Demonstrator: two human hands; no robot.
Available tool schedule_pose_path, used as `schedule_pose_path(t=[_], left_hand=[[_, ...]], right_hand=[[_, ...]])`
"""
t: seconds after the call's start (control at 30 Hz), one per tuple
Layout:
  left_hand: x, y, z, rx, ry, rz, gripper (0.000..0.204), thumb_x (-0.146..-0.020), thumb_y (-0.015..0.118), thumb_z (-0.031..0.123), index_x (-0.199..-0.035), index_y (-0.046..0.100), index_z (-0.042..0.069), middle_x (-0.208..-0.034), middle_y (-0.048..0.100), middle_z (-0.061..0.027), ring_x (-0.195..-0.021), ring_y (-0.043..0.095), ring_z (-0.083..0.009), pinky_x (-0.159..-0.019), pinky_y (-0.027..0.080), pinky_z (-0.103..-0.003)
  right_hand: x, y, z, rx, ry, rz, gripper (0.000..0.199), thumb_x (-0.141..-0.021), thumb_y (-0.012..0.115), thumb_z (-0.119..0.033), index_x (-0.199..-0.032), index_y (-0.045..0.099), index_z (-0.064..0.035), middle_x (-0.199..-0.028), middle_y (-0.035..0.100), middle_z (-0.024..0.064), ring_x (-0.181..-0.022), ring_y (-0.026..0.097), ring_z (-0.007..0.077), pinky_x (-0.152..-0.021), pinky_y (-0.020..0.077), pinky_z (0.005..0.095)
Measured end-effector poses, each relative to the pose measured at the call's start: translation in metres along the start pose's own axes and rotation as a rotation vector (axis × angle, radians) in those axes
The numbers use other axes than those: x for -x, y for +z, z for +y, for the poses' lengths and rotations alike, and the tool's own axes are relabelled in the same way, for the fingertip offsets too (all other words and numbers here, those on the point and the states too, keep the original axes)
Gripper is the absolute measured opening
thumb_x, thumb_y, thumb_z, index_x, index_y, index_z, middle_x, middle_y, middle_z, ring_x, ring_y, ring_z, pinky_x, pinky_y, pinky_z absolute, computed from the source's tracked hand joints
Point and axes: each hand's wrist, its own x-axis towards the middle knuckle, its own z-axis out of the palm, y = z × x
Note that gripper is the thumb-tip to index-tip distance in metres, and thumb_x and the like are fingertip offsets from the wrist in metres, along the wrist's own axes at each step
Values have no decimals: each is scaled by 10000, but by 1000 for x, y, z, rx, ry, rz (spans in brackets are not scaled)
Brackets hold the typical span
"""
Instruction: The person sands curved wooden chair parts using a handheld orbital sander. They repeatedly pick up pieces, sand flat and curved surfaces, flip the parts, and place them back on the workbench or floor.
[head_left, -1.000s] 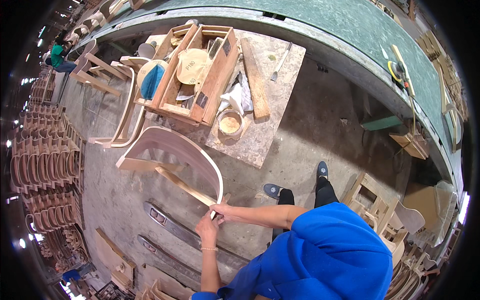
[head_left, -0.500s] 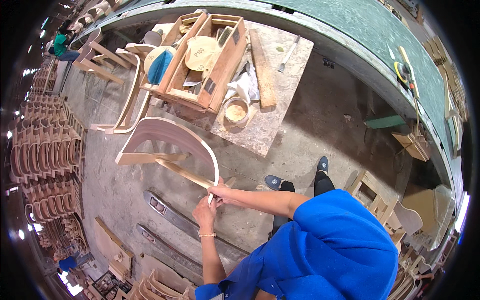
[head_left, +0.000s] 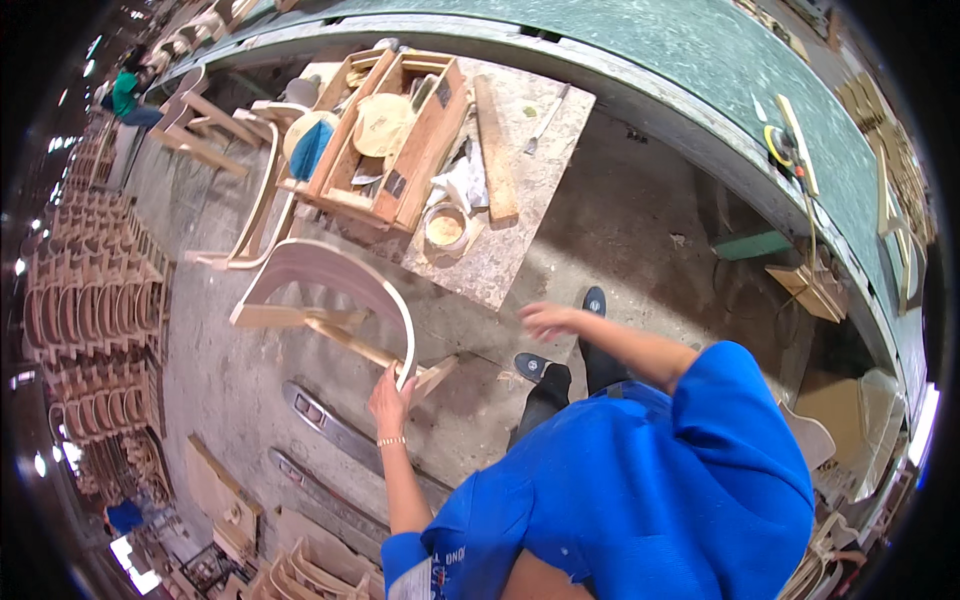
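My left hand (head_left: pixel 388 398) is closed around the near end of a curved wooden chair back (head_left: pixel 345 267), which is joined to straight wooden legs standing on the floor. Well to the right, my right hand (head_left: pixel 545 320) is in the air above the floor, off the chair, its fingers stretched out, slightly blurred and with nothing in them. The low worktable (head_left: pixel 500 262) is just beyond it. On that tabletop are a round tub of tan paste (head_left: pixel 445 228), a crumpled white rag (head_left: pixel 463 183), a wooden bar (head_left: pixel 495 150) and a thin-handled flat tool (head_left: pixel 546 118).
A wooden toolbox (head_left: pixel 408 187) with round sanding discs (head_left: pixel 383 125) takes up the table's left side. A long green-topped bench (head_left: pixel 660 60) runs behind, carrying a sander (head_left: pixel 778 146). Dark curved rails (head_left: pixel 335 420) lie on the floor. Chair parts (head_left: pixel 95 300) are stacked at left.
My right hand has let go of the chair back's end and swung right toward the worktable. My left hand still holds the chair back. The view has shifted slightly.
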Motion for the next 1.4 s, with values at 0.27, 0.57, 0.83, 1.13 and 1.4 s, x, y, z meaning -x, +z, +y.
schedule_pose_path(t=[0.27, 0.57, 0.83, 1.13, 1.4], left_hand=[[-20, -15, 29, -27, -255, -246, 434, -760, 659, 383, -1142, 637, 179, -1042, 670, -117, -992, 620, -306, -848, 468, -416], [-50, -27, 133, -22, -441, 283, 530, -805, 659, 273, -1273, 531, 61, -1220, 588, -177, -1123, 549, -341, -953, 416, -422], [-162, -43, 293, 83, 28, 803, 315, -883, 557, 123, -1187, 591, 48, -1192, 607, -127, -1125, 542, -318, -955, 403, -428], [-257, -38, 395, 266, 165, 669, 263, -920, 527, 88, -1159, 616, 25, -1119, 649, -120, -1044, 600, -302, -896, 459, -379], [-338, -33, 464, 702, 189, 403, 279, -969, 472, 105, -1178, 583, -43, -1109, 649, -140, -1026, 623, -205, -891, 474, -312]], right_hand=[[146, -186, 99, -252, -57, 863, 426, -816, 484, -84, -1239, 522, -42, -707, 583, 54, -522, 544, 137, -417, 418, 277], [246, -295, 170, -524, 117, 1098, 371, -816, 502, -112, -1180, 573, -90, -729, 610, 39, -597, 594, 170, -539, 523, 386], [334, -447, 49, 508, -305, 1843, 364, -825, 581, -139, -1182, 589, -69, -1120, 586, 172, -1069, 547, 334, -932, 426, 403], [379, -592, -28, 459, 183, 1830, 844, -661, 747, -301, -1403, 360, -191, -1177, 548, 241, -1089, 547, 397, -916, 457, 468], [343, -562, -62, 169, 193, 1905, 745, -641, 758, -275, -1313, 435, -267, -1068, 539, 188, -983, 587, 377, -828, 490, 476]])
